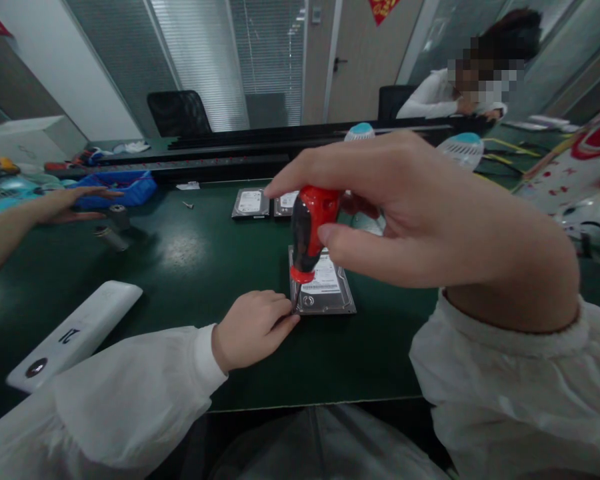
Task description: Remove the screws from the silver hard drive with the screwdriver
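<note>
Grasping a red-and-black screwdriver (309, 230), the right hand (405, 207) partly hides the hard drive (325, 297) on the green table (205, 267). Two other drives (250, 202) lie beyond. The left hand (255, 328) curls at its near-left corner; what its fingers pinch, I cannot tell. Leftward are a white device (87, 327), a blue bin (137, 190) and a co-worker's hand (63, 203).

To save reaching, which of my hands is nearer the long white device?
Left. Your left hand is right of the white device, at the nearest hard drive; your right hand is farther right, holding the screwdriver.
</note>
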